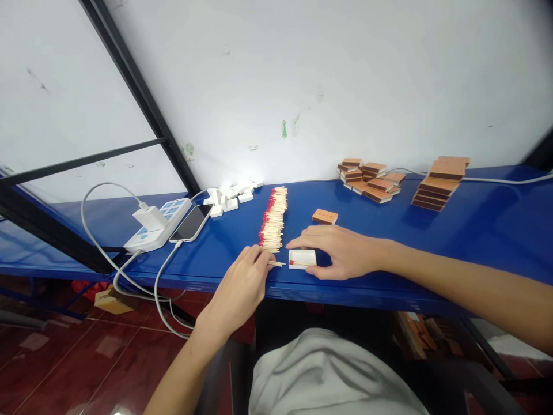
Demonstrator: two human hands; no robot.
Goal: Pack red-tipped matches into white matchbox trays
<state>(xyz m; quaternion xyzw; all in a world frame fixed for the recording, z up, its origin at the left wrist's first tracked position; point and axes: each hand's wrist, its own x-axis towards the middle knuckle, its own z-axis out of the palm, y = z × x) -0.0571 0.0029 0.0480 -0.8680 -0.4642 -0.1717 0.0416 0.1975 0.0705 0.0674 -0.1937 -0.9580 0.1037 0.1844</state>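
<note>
My left hand [244, 276] pinches a single matchstick [277, 263] at the near end of a long row of red-tipped matches [273, 218] on the blue table [475, 230]. My right hand [341, 249] rests over a small white matchbox tray [302, 258] with one match lying in it, fingers steadying its far and right sides. A brown matchbox sleeve [324, 216] lies just beyond my right hand.
Several white trays [231, 196] sit at the back by the wall. Loose brown matchboxes [371, 180] and a neat stack [440, 183] stand at the right. A power strip [158, 223], charger and phone [191, 223] with cables lie at the left.
</note>
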